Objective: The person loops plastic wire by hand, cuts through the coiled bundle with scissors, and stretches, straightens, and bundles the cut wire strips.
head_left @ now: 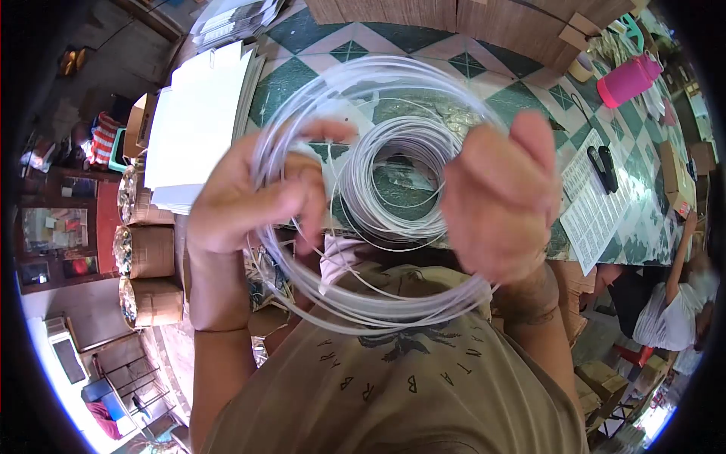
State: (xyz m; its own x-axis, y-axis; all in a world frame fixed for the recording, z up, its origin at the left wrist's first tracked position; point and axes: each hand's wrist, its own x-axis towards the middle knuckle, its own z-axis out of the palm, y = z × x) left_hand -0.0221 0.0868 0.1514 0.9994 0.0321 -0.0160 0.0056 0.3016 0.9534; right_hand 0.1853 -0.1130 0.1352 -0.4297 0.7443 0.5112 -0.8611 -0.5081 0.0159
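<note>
Held up in front of my chest is a large loose coil of thin whitish cord or tubing (363, 312), blurred in places by motion. My left hand (261, 193) has its fingers curled round the coil's left side. On the opposite side my right hand (503, 197) closes round the coil, its fingers folded in. Behind and between the hands, a smaller, tighter coil of the same whitish strand (393, 178) lies on the table. A loose strand trails down near my left fingers.
The green-and-white patterned table (522, 98) carries white sheets (197, 113) at left, a pink bottle (629, 80), printed paper (597, 204) and a black tool (603, 168) at right. Brown boards (423, 11) stand at the back. Cardboard boxes (151, 252) line the left; another person (673, 303) is at right.
</note>
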